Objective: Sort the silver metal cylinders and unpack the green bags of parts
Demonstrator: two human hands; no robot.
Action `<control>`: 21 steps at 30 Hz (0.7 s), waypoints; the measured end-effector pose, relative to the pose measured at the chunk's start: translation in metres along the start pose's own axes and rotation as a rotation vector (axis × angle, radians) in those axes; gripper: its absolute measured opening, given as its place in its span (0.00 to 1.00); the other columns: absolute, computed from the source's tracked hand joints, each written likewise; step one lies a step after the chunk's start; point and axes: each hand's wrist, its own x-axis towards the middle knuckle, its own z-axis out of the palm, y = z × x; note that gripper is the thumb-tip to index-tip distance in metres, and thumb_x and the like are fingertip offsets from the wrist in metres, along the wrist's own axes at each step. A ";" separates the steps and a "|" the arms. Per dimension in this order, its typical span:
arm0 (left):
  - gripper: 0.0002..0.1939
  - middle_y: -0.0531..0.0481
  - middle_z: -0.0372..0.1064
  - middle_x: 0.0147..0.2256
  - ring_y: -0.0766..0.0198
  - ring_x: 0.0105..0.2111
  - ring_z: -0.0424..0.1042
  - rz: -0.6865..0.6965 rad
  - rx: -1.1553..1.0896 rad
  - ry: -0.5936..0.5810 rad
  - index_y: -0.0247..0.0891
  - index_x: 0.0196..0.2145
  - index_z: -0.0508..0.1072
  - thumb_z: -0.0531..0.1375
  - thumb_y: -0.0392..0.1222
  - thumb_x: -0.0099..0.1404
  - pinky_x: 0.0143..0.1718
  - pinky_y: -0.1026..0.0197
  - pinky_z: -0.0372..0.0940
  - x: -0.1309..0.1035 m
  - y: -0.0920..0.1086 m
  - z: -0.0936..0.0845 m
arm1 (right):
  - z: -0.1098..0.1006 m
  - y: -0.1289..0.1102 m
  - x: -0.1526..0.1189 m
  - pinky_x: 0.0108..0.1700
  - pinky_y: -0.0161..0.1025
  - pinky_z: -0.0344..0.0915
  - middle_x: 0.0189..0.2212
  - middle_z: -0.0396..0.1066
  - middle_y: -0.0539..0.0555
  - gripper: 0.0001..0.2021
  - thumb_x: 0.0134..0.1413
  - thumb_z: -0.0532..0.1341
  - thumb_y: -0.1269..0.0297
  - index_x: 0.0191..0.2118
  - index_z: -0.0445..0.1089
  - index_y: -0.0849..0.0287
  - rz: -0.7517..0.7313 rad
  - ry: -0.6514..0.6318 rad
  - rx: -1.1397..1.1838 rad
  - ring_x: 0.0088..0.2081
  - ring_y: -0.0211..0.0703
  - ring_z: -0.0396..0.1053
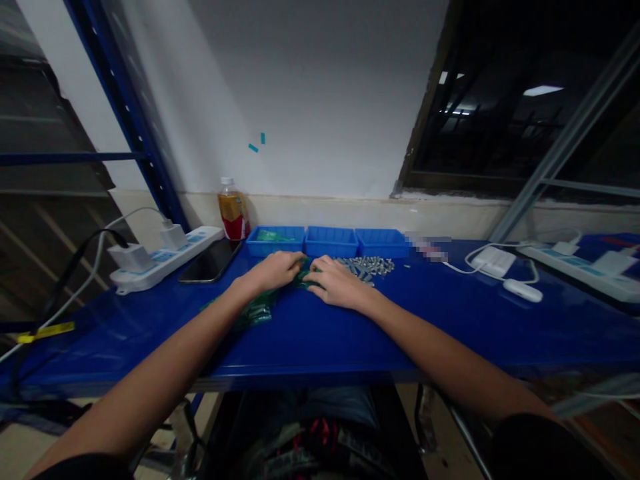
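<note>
Over the middle of the blue table, my left hand (280, 269) and my right hand (336, 283) come close together. Both have their fingers closed on a small green plastic bag (302, 275), which is partly hidden by the fingers. Just beyond and to the right of my right hand lies a pile of small metal screws (373, 267). More green plastic bags (257, 310) lie in a heap near my left wrist, partly behind the forearm.
Three blue bins (333, 241) line the wall; the left one holds green plastic. A drink bottle (233, 210), a phone (210, 261) and a power strip (165, 257) stand left. Rightward are a white charger (494, 261), a small white case (523, 291) and another power strip (585, 270).
</note>
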 end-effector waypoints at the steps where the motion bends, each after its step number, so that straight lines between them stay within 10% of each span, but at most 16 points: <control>1: 0.18 0.44 0.72 0.45 0.56 0.43 0.72 0.003 0.001 0.008 0.38 0.49 0.69 0.46 0.39 0.65 0.44 0.58 0.63 0.000 0.000 0.000 | 0.000 -0.001 0.001 0.43 0.43 0.56 0.42 0.65 0.58 0.08 0.57 0.59 0.63 0.41 0.72 0.58 -0.022 -0.009 -0.039 0.46 0.48 0.58; 7: 0.17 0.44 0.73 0.42 0.57 0.41 0.72 0.003 -0.041 0.067 0.38 0.46 0.70 0.47 0.39 0.64 0.42 0.58 0.64 0.001 -0.004 0.003 | -0.001 0.002 0.006 0.41 0.42 0.54 0.35 0.66 0.58 0.08 0.61 0.54 0.68 0.35 0.69 0.62 -0.008 0.130 -0.076 0.41 0.46 0.59; 13: 0.16 0.43 0.71 0.43 0.58 0.44 0.69 0.031 -0.098 0.302 0.36 0.45 0.70 0.47 0.42 0.67 0.47 0.55 0.62 0.000 0.003 -0.003 | -0.010 0.014 0.005 0.34 0.35 0.55 0.25 0.62 0.50 0.06 0.57 0.54 0.70 0.31 0.68 0.61 0.229 0.447 0.282 0.29 0.38 0.60; 21: 0.18 0.46 0.72 0.40 0.59 0.39 0.70 0.027 -0.282 0.386 0.36 0.44 0.69 0.46 0.47 0.68 0.42 0.56 0.64 -0.004 0.026 -0.013 | -0.008 0.019 0.003 0.23 0.32 0.49 0.16 0.56 0.43 0.07 0.55 0.53 0.62 0.30 0.64 0.59 0.491 0.516 0.701 0.19 0.34 0.54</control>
